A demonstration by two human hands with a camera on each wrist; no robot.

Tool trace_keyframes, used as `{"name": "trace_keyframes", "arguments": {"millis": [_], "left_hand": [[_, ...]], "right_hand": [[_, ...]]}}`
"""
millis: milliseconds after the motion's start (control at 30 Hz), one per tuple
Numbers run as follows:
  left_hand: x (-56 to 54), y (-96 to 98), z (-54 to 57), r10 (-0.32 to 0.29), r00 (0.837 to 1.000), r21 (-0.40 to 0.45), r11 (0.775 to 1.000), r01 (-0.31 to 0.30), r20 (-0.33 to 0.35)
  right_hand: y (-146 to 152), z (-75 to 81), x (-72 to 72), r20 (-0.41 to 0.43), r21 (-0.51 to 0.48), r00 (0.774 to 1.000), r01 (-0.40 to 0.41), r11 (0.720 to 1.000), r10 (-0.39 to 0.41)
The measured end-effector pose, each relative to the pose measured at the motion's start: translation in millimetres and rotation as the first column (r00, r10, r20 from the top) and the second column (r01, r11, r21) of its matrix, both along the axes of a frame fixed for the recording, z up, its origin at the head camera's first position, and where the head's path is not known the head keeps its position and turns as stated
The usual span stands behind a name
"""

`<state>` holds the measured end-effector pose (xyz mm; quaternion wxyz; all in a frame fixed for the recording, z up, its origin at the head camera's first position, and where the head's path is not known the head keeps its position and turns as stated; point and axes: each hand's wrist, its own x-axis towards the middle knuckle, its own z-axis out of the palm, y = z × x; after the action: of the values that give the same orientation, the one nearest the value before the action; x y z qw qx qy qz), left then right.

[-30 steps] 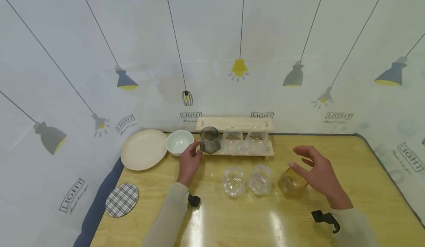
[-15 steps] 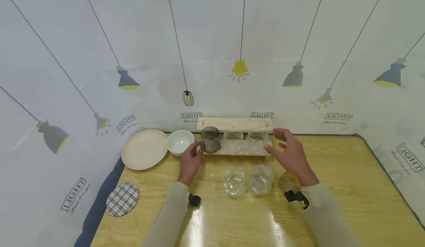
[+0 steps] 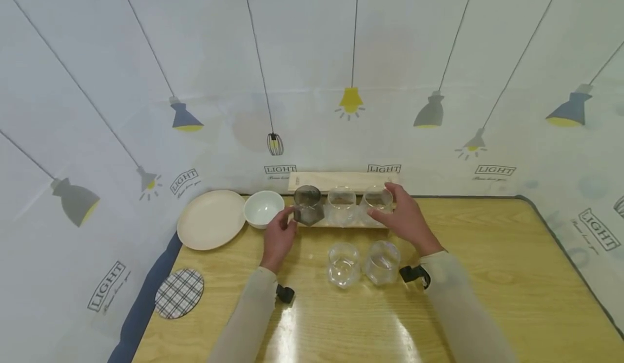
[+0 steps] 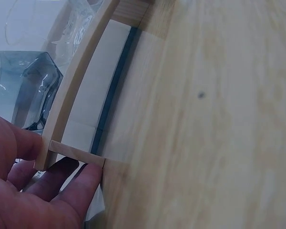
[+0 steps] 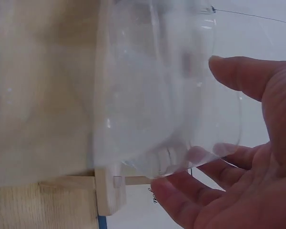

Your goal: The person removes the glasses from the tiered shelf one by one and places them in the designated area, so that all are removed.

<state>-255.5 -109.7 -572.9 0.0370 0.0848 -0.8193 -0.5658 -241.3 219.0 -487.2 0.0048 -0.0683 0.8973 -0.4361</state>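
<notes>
A wooden two-tier rack (image 3: pixel 341 181) stands against the wall. On its lower board are a grey glass (image 3: pixel 308 207), a clear glass (image 3: pixel 341 208) and another clear glass (image 3: pixel 374 199) at the right end. My left hand (image 3: pixel 279 241) grips the rack's left end, its fingers bent round the wooden leg (image 4: pixel 77 153) in the left wrist view. Round the right-end clear glass curls my right hand (image 3: pixel 408 221), the thumb in front and fingertips against its side (image 5: pixel 148 119). Two more clear glasses, one (image 3: pixel 343 266) left and one (image 3: pixel 382 264) right, stand on the table in front.
A beige plate (image 3: pixel 210 221) and a pale bowl (image 3: pixel 264 209) are at the back left, with a checked round coaster (image 3: pixel 179 293) nearer. A wall covering (image 3: pixel 312 81) printed with lamps rises behind the table (image 3: pixel 341 325).
My right hand has moved left and back from the amber glass to the right-end clear glass. The amber glass is no longer visible behind the right forearm. My left hand stays on the rack.
</notes>
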Motion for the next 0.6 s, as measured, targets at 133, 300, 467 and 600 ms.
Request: {"name": "trace_keyframes", "arguments": {"millis": [133,300,467,600], "left_hand": [[-1.0,0.1,-1.1,0.001,1.000,0.009,1.000,-0.001,0.012],[-1.1,-0.6,-1.4,0.000,1.000,0.007,1.000,-0.001,0.019],[-1.1,-1.0,-2.6,0.004,1.000,0.001,1.000,-0.004,0.010],[-0.4,-0.8,-2.9,0.001,1.000,0.004,1.000,-0.001,-0.009]], "right_hand": [[-1.0,-2.7,-3.9,0.002,0.045,1.000,-0.001,0.999,0.001],[-1.6,-3.8,-6.4,-0.003,0.054,1.000,0.012,0.998,-0.012],[-0.6,-5.8,-5.7,0.023,0.025,0.999,0.035,0.999,-0.036],[0.7,-1.3,-1.6,0.027,-0.011,0.998,0.059,0.998,-0.058]]}}
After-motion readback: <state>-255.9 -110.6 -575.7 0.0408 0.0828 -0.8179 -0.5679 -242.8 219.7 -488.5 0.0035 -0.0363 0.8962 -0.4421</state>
